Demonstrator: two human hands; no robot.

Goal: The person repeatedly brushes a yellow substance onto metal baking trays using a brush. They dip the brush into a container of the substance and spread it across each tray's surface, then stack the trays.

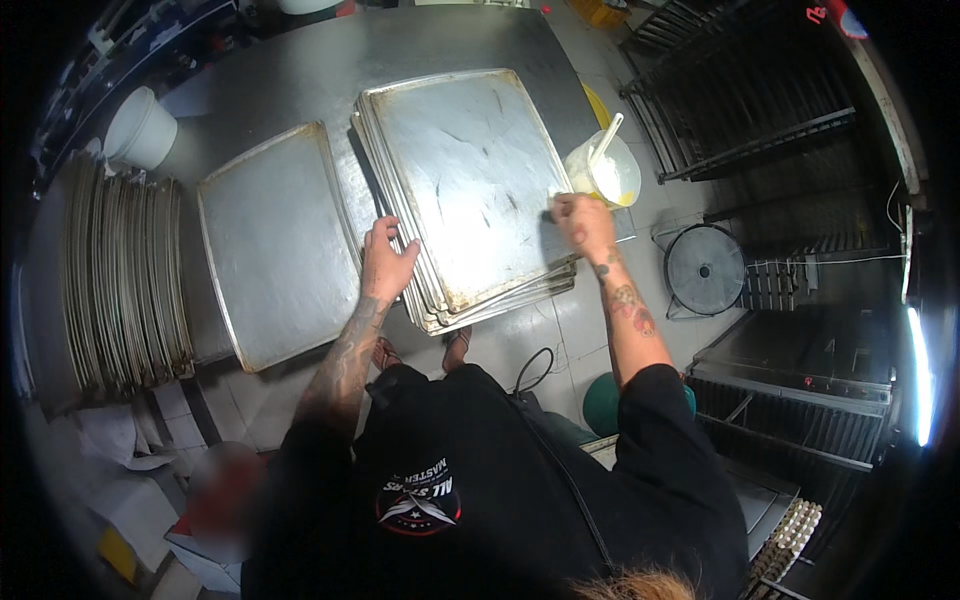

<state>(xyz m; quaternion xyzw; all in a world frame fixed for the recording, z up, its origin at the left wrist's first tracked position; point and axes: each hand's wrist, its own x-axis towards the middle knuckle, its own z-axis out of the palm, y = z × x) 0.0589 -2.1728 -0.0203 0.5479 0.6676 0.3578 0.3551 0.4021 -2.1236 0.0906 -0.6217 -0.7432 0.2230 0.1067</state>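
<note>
A stack of metal baking trays (472,180) lies in front of me, its front corner reaching past the table edge. The top tray has browned rims and dark scratches. My left hand (388,259) is at the stack's left side, fingers spread and thumb against the tray edges. Over the right part of the top tray, my right hand (583,221) is curled, its fingertips turned down; whether it holds something small is hidden. A single baking tray (281,247) lies left of the stack. Just beyond my right hand stands a translucent plastic tub (628,169) with a white-handled tool (606,140) and pale contents.
Many trays stand on edge in a row (127,277) at the far left, near a white bucket (142,131). Everything rests on a steel table (300,71). A round floor fan (705,270) and metal racks (750,150) are to the right. A green container (602,405) stands near my right elbow.
</note>
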